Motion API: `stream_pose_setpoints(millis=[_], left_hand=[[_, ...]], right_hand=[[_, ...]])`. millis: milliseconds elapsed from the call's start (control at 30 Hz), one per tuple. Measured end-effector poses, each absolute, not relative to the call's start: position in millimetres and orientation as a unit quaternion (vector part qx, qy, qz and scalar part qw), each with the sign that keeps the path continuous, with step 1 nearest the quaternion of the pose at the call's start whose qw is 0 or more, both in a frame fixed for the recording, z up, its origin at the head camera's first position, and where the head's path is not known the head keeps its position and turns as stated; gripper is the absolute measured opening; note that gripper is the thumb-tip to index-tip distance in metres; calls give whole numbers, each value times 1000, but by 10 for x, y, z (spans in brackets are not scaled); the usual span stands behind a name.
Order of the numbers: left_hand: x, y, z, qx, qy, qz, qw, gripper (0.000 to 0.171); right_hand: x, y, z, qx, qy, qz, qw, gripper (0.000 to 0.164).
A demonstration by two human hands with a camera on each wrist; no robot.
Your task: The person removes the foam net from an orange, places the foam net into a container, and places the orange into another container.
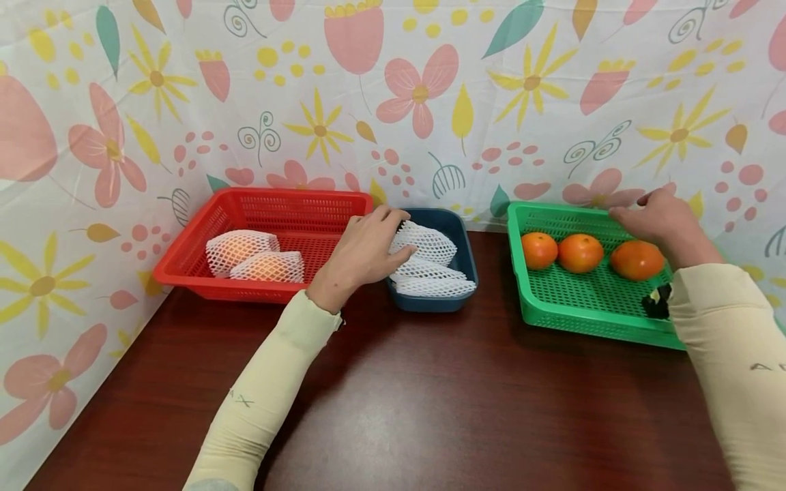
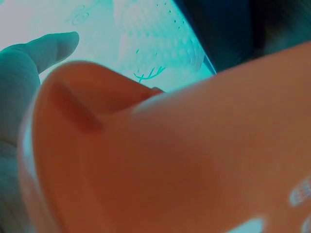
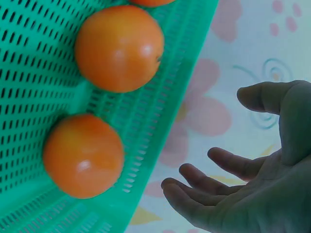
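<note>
My left hand (image 1: 365,249) hovers at the left side of a small blue bin (image 1: 432,303), its thumb and fingers apart over white foam net sleeves (image 1: 426,242). Those sleeves lie piled in the bin. In the left wrist view, the corner of the red basket (image 2: 194,160) covers most of the hand. At the right, my right hand (image 1: 663,218) is held above the back rim of a green basket (image 1: 589,326). Its fingers are spread and hold nothing. Three smooth orange fruits (image 1: 580,253) sit in a row inside the green basket; the right wrist view shows two whole fruits (image 3: 119,48).
The red basket stands back left, with two orange fruits (image 1: 268,266) in white foam nets at its left end. Dark brown table (image 1: 430,395) stretches in front of the containers. A flower-patterned cloth (image 1: 424,164) hangs close behind them and along the left.
</note>
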State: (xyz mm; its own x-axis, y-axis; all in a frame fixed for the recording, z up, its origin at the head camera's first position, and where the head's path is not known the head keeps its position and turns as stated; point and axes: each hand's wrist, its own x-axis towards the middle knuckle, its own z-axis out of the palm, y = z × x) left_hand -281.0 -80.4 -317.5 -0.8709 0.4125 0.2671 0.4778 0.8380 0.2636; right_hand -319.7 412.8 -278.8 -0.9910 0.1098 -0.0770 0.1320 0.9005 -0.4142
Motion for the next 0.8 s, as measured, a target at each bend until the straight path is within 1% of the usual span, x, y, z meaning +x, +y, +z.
stream_pose_setpoints(millis=[133,233,333,433,567,667,800], left_hand=[[-2805,-824,-3159,-229,-954,-166,100,65],[-2805,-840,-3157,-233,-951,-170,107,63],[-2795,-863,-3155,-235,-948,-176,119,59],[-2773,-891,-3138,-232,-946,-185,131,55],[-2748,-918,-3103,-228,-944,-197,135,52],[-2742,-928,-3075,-228,-943,-203,136,49],[-2739,-942,-3042,-225,-942,-206,138,48]], right_hand=[[-3126,3991,-2736,36,977,-208,-13,94],[-3065,3849,-2715,35,976,-214,-35,90],[-3018,3695,-2702,31,971,-232,-43,89],[-2987,3532,-2692,12,965,-256,-63,78],[-2928,3320,-2661,-9,956,-278,-89,74],[-2855,3154,-2635,-11,951,-292,-102,79],[-2743,2928,-2631,-25,941,-309,-133,71]])
